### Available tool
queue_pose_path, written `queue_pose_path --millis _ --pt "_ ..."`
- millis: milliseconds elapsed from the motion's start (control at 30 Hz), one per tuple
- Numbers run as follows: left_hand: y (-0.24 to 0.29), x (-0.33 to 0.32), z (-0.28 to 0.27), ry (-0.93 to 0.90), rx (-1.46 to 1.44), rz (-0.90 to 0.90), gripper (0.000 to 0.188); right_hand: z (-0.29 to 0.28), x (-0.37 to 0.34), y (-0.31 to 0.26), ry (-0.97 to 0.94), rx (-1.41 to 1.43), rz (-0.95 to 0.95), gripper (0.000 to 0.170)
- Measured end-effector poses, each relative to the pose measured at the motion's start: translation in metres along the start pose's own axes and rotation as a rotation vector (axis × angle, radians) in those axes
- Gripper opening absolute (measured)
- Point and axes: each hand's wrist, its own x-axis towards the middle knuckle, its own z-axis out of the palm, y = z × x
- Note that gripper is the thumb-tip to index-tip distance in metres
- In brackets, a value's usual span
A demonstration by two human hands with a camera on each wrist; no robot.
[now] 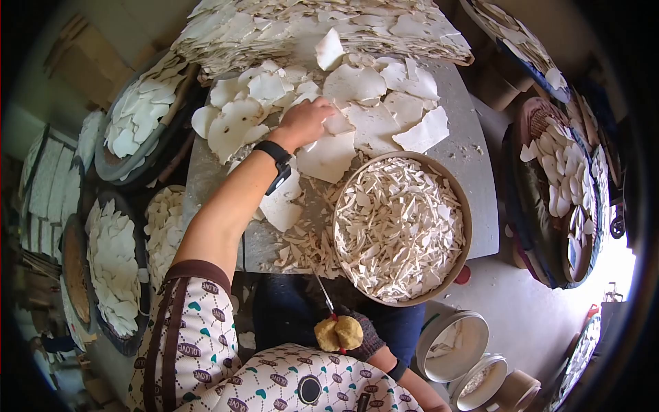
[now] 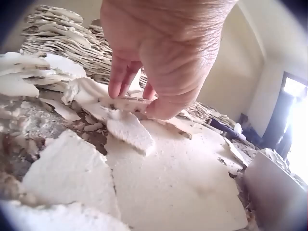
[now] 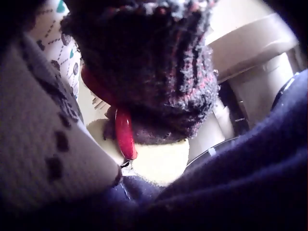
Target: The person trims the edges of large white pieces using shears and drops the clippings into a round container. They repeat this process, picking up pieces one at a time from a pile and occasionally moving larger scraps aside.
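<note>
Left sleeve [image 1: 189, 336]: repeated dark ovals, pale lettering ending "LOVE"; first letters unclear.

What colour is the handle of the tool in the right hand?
The handle is red; it shows best in the right wrist view.

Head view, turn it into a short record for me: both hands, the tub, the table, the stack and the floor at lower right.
Left hand: pinches a white piece
Right hand: gloved, holds a red-handled tool with yellow padding
Tub: round, full of white chips, overhanging the near edge
Table: grey, strewn with broken sheets
Stack: white sheets, far end
Floor: buckets
</note>
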Motion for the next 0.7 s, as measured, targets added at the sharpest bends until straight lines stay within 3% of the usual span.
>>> queue_pose_path --millis 167,267,400,433,500,600,700 --pt "-0.018 -0.025 0.004 0.273 -0.227 -0.05 0.035 0.011 -0.006 0.034 0.01 0.184 0.078 0.04" --pt "-0.031 -0.046 -0.001 0.409 -0.513 -0.292 0.03 0.008 -0.006 0.014 0.009 0.089 0.037 0.04" --pt "-0.035 -0.084 -0.017 0.372 -1.268 -0.547 0.027 0.003 -0.007 -0.022 -0.027 -0.178 -0.072 0.043" --pt "-0.028 -0.1 -0.023 0.371 -1.394 -0.57 0.029 0.003 -0.007 -0.02 -0.027 -0.126 -0.063 0.043" --pt "-0.011 -0.137 -0.031 0.38 -1.644 -0.616 0.033 0.007 -0.007 -0.019 -0.032 -0.007 -0.024 0.039" --pt "0.017 -0.219 -0.044 0.411 -1.737 -0.7 0.033 0.012 -0.008 -0.018 -0.04 0.197 0.086 0.029" --pt "0.021 -0.346 -0.029 0.491 -1.733 -0.828 0.037 0.013 -0.009 -0.013 -0.067 0.333 0.148 0.02"
